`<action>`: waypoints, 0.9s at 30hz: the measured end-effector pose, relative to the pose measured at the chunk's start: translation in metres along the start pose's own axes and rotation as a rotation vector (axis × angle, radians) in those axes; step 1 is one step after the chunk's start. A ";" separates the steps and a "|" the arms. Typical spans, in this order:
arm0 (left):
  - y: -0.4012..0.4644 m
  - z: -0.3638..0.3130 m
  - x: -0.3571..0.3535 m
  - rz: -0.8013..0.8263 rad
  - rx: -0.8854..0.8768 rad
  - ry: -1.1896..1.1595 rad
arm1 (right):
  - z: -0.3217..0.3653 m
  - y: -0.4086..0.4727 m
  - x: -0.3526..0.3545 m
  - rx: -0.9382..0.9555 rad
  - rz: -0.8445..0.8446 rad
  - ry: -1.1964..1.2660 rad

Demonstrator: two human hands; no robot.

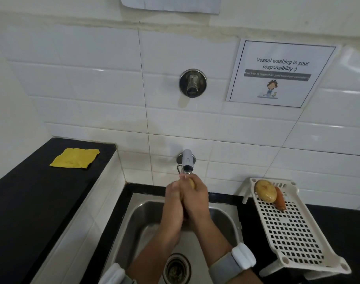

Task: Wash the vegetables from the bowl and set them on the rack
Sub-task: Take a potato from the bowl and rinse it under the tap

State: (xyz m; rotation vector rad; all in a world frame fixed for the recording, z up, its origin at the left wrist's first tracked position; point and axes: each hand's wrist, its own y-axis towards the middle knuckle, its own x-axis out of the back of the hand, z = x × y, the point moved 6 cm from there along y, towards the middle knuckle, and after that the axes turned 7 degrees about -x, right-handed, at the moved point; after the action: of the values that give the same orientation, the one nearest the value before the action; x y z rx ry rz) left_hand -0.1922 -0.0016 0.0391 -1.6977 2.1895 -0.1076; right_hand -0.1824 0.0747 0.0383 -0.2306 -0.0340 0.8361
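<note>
A: Surfaces?

B: Glossy white wall tiles, black polished table [21, 201], brushed steel sink [134, 218] with a round drain. Rack [293, 232] is cream plastic, square-holed grid, tilted on short legs, well right of the fingers.

A: On the rack?

B: One potato [265, 190], pale tan, smooth, oval, touching an orange carrot [280, 199] at the far end.

A: Hands?

B: Left hand [174, 203] and right hand [196, 199] pressed together over the sink, just under the chrome tap [187, 161]. Fingers of both curl round a yellowish vegetable [192, 183]; only a small rounded patch shows between the fingertips, so kind uncertain. Water falls on it.

A: Bowl?

B: Can't tell; none in view.

A: Else?

B: Crumpled yellow cloth [74, 158] flat on the table, well left of the fingers. Printed paper notice [281, 72] on the tiles, up right. White bands at both wrists.
</note>
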 end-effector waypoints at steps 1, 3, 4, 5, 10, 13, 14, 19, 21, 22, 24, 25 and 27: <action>0.000 -0.001 -0.001 0.003 -0.040 0.068 | 0.000 0.002 0.000 -0.027 -0.009 0.039; 0.000 -0.005 -0.004 0.020 -0.074 0.138 | 0.001 0.003 0.000 -0.013 -0.014 0.021; 0.003 -0.004 -0.003 0.019 -0.062 0.122 | 0.002 0.001 -0.001 0.017 0.001 -0.022; 0.003 -0.007 0.000 -0.001 -0.057 0.103 | 0.004 -0.003 -0.002 0.041 0.025 -0.072; 0.017 -0.006 0.019 -0.067 0.236 -0.152 | 0.007 -0.021 -0.008 0.126 0.241 -0.260; 0.014 -0.014 0.019 -0.063 0.186 -0.073 | 0.006 -0.019 -0.004 0.154 0.231 -0.299; 0.017 -0.013 0.018 -0.049 0.111 0.008 | 0.007 -0.017 0.001 0.169 0.178 -0.296; 0.011 -0.033 0.008 -0.005 -0.237 0.304 | -0.004 -0.011 0.003 0.046 0.136 -0.130; 0.005 -0.042 0.001 0.050 -0.306 0.323 | -0.014 -0.011 -0.001 -0.101 0.138 0.045; 0.002 -0.044 -0.003 0.108 -0.318 0.326 | -0.018 -0.010 -0.003 -0.153 0.140 0.120; 0.000 -0.040 -0.010 0.222 -0.333 0.325 | -0.021 -0.010 -0.002 -0.164 0.115 0.167; 0.001 -0.036 -0.010 0.245 -0.338 0.331 | -0.021 -0.009 0.002 -0.116 0.076 0.117; 0.005 -0.031 -0.004 0.211 -0.343 0.367 | -0.013 -0.006 0.010 0.066 -0.006 -0.118</action>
State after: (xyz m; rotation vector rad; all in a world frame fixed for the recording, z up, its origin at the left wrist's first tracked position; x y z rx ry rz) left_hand -0.2066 -0.0011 0.0680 -1.7116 2.7810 0.0156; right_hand -0.1693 0.0758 0.0261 -0.1192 -0.1174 0.8430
